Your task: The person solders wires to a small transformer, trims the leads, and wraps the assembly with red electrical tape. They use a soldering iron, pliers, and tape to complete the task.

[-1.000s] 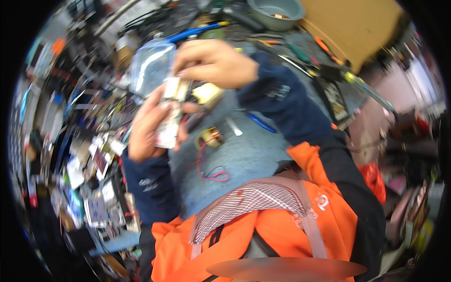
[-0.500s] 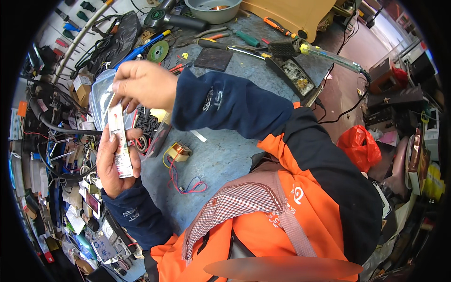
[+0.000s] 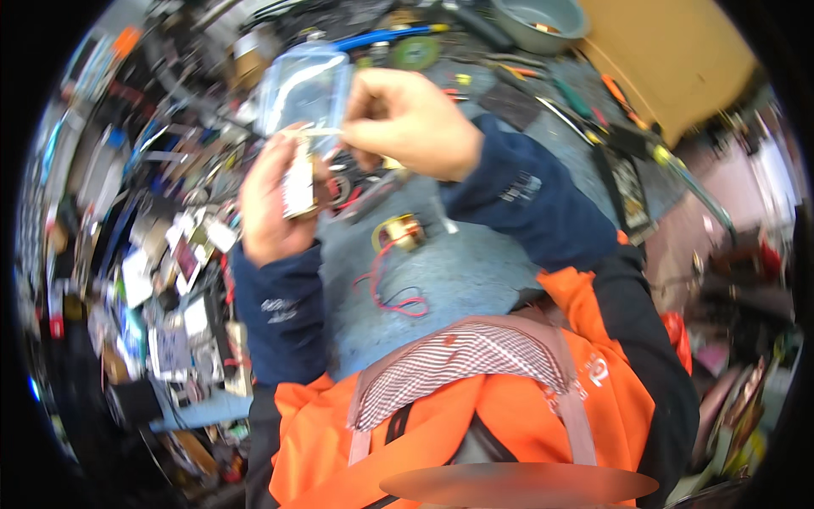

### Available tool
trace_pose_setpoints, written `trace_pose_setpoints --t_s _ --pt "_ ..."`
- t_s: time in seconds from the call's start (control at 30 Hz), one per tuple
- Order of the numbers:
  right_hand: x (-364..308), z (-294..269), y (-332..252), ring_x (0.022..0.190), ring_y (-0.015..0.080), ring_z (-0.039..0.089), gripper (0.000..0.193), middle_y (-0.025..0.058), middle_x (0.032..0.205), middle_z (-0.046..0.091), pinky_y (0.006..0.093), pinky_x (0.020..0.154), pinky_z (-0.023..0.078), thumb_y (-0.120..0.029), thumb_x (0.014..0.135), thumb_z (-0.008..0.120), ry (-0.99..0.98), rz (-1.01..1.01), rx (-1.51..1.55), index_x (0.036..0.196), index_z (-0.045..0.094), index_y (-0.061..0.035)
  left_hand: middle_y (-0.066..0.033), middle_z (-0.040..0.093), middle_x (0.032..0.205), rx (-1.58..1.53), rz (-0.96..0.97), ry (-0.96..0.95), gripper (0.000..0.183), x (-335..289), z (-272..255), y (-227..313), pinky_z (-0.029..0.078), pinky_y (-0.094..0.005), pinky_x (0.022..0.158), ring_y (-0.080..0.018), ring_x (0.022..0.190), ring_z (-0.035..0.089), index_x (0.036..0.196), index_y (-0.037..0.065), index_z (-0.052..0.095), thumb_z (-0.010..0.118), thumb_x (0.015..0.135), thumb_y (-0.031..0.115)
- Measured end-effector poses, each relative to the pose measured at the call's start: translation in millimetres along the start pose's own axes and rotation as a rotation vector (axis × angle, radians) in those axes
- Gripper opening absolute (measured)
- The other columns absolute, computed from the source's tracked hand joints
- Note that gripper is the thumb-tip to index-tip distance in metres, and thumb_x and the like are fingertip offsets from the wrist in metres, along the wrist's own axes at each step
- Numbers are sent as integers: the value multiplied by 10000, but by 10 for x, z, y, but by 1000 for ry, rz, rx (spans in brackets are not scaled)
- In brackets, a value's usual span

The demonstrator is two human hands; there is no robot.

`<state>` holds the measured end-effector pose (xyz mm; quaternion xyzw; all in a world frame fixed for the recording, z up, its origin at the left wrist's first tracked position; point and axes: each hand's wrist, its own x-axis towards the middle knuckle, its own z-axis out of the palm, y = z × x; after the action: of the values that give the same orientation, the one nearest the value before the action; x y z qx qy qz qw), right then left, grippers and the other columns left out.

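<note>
The left hand [image 3: 270, 208] gripped a small board [image 3: 298, 182] above the grey table [image 3: 475, 271]; the right hand [image 3: 411, 127] pinched a pale strip [image 3: 318, 131] at the board's twelve o'clock; a coil [image 3: 398, 232] with red wires lay at five o'clock; clutter crowded nine o'clock; a metal bowl [image 3: 538, 19] sat at one o'clock.

Blurred small part [image 3: 298, 180] behind fingers [image 3: 360, 127]

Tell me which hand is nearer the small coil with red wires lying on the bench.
Left. The left hand sits just left of and above the coil, gripping a small flat part. The right hand is raised farther up, above the coil, pinching a thin strip.
</note>
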<state>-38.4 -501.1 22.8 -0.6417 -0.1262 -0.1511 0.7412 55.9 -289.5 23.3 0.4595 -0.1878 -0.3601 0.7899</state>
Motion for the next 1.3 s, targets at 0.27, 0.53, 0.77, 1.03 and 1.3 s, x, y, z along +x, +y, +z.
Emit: trace_pose_setpoints --t_s 0.27,0.53,0.77,1.03,1.3 --pt "-98 176 77 780 98 666 337 27 938 727 276 711 556 2 997 626 -60 -46 -487 1333 652 -10 -86 648 832 -286 -63 -47 203 -5 -2 48 335 -275 408 -136 486 490 1233 99 597 509 1135 253" --pt "-80 51 -180 925 107 688 201 55 1049 740 258 827 555 -105 1061 671 232 -112 -402 1199 759 11 -133 722 1074 -30 34 104 410 -60 207 -38 677 -433 694 -285 883 795 1369 -15 577 700 1017 157" --pt "-115 28 -152 985 154 728 262 121 1121 747 283 869 606 2 1080 633 285 -274 -336 1332 659 68 -221 648 1237 87 127 75 800 -68 196 -104 654 -386 512 -287 856 777 1551 -96 223 755 1008 155" --pt "-145 34 -148 1042 224 755 248 179 1150 758 327 923 618 12 1077 630 313 -326 -413 1311 668 84 -44 708 849 841 523 345 120 -115 272 -121 561 -339 657 -126 792 700 981 34 774 786 862 34" --pt "-218 289 -195 1018 225 762 275 187 1135 777 341 940 620 45 1033 690 377 -595 -475 1307 677 63 -129 671 899 1151 1238 315 294 -137 291 -165 584 -421 718 -335 755 684 1130 99 801 805 840 46"
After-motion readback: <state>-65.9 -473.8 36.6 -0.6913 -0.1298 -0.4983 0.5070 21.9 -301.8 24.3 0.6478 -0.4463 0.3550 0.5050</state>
